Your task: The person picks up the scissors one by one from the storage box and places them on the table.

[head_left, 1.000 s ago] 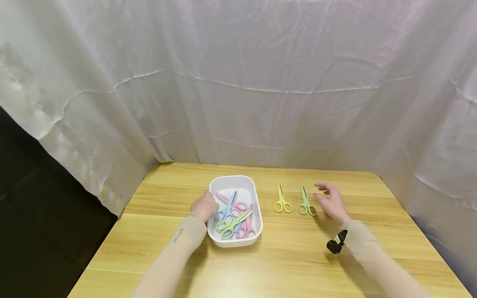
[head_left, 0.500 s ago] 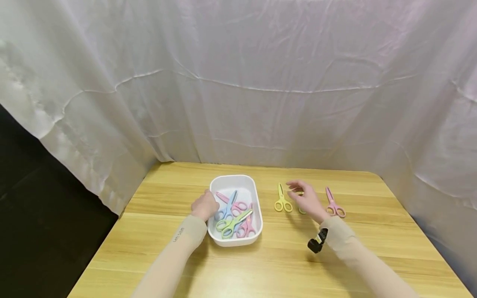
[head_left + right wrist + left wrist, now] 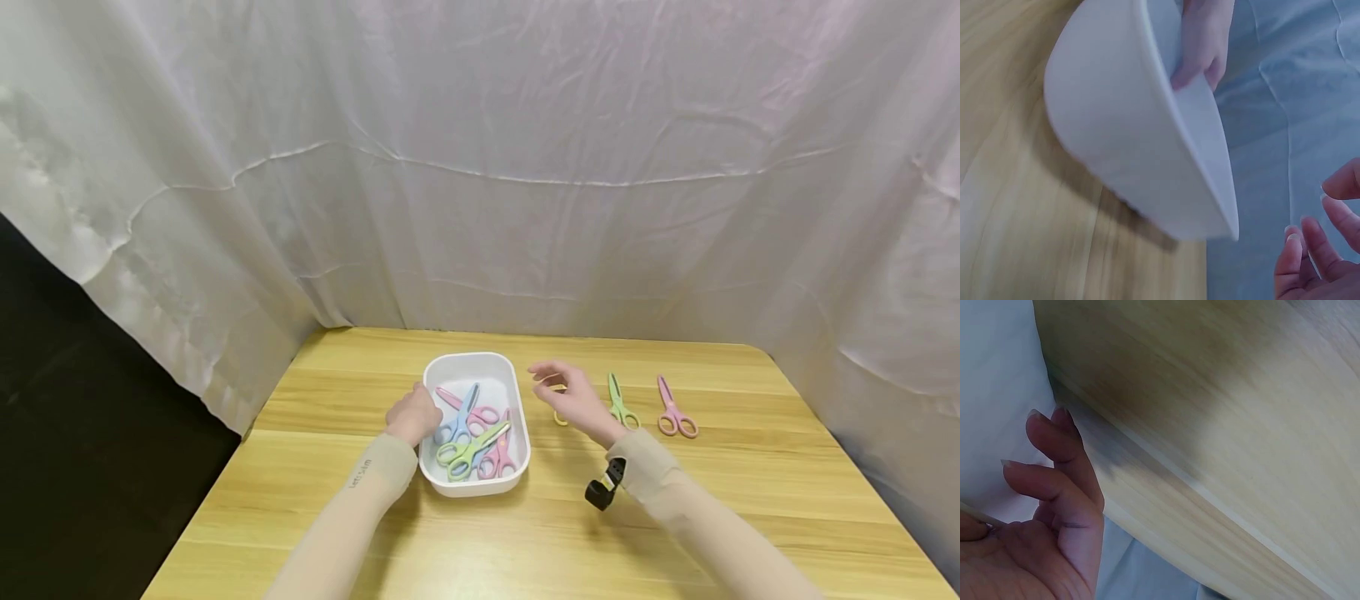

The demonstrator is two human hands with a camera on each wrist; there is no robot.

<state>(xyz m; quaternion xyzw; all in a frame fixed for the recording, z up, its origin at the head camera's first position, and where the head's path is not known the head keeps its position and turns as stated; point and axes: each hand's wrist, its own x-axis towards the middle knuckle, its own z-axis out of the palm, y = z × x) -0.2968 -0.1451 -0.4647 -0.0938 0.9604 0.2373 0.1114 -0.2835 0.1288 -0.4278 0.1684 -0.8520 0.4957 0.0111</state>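
My left hand (image 3: 411,417) holds the left rim of a white plastic bin (image 3: 476,490), its fingers along the outer wall (image 3: 997,412). Inside the bin lie several children's scissors: a lime-green pair (image 3: 471,451) on top, a blue pair (image 3: 463,414) and pink ones (image 3: 500,460). To the right of the bin, my right hand (image 3: 576,402) hovers with loosely bent fingers apart and nothing between them. It covers most of a yellow pair of scissors (image 3: 559,422). Beyond it lie green scissors (image 3: 616,396) and pink scissors (image 3: 671,408), blades pointing away.
The wooden table (image 3: 495,550) carries everything. A pale curtain (image 3: 555,250) hangs behind it and along its sides. At the far left there is a black area (image 3: 75,417). A small black camera (image 3: 600,493) is strapped to my right wrist.
My right hand has moved left, from beside the green scissors to over the yellow pair. The pink and green scissors it had covered now show. My left hand and the bin stay put.
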